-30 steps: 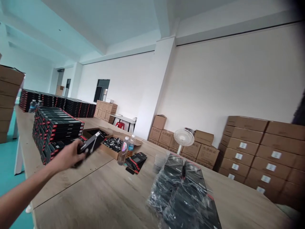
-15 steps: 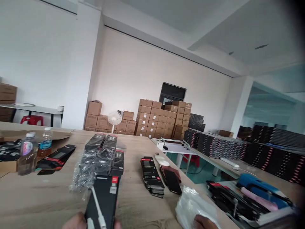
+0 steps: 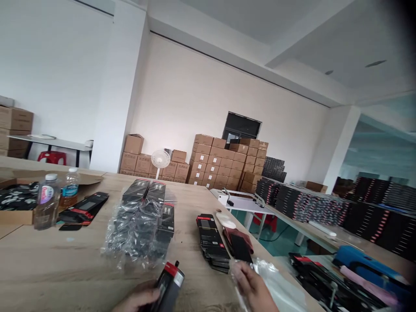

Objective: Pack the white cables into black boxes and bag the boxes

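Note:
At the bottom edge my left hand [image 3: 138,299] grips a slim black box with a red end [image 3: 169,284], tilted upward. My right hand [image 3: 250,284] is beside it, fingers pinching a clear plastic bag [image 3: 279,288] that lies on the wooden table [image 3: 65,264]. Just beyond the hands sit a heap of black boxes in clear bags [image 3: 143,221] and a fanned stack of flat black cartons [image 3: 211,240].
Two water bottles [image 3: 48,206] and an open cardboard box [image 3: 14,201] stand at the left. A white fan [image 3: 160,160] and stacked brown cartons [image 3: 227,162] line the far wall. A side table [image 3: 243,203] and rows of black boxes [image 3: 312,206] lie to the right.
The view swung right from the left-hand stacks. My left hand brought the black box in close and tilted it; my right hand rose onto the clear bag.

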`<state>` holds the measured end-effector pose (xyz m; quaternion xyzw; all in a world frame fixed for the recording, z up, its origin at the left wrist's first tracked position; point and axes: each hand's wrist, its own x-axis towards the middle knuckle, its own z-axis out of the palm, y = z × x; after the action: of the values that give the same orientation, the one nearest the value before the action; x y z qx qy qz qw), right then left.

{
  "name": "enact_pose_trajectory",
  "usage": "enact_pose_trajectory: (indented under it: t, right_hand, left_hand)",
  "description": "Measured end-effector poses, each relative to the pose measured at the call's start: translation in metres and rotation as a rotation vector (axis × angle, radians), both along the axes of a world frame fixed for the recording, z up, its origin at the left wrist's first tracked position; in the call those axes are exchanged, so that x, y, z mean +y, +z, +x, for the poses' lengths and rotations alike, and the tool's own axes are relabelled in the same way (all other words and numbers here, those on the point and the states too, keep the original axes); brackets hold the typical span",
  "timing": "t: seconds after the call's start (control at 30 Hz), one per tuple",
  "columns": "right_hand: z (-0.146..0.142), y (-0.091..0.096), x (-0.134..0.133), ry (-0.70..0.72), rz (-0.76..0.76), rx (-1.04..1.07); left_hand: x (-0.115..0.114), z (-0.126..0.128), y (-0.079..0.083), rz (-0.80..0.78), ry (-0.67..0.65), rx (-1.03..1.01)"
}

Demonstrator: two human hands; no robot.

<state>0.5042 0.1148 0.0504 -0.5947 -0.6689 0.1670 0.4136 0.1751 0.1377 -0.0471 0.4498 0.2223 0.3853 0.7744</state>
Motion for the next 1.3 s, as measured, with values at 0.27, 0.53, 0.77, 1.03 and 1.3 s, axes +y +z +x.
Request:
enact_pose_trajectory:
  t: [0.27,0.53,0.77,1.03,1.3]
  right_hand:
    - [-0.119,-0.018,0.021,0.306,-0.014,-0.298]
    - [-0.166,-0.026,0.009,0.499,-0.017,-0.355]
    - [-0.149,-0.034,0.006,0.449,-0.28,-0.004]
    - [-0.138,-0.018,0.007,0.287,-0.156,-0.03]
    - [-0.145,-0.007,-0.009,0.206,-0.059,-0.535]
  left_hand:
    - [-0.007,-0.009,0.014,0.463,0.134,0.459]
    - [-0.011,-0.001,0.016,0.376,0.245,0.46]
    - [-0.005,0.0,0.004,0.224,0.302,0.4]
    - [-0.012,0.003,0.014,0.229,0.332,0.565]
    - [-0.012,0.003,0.015,0.235,0.328,0.565]
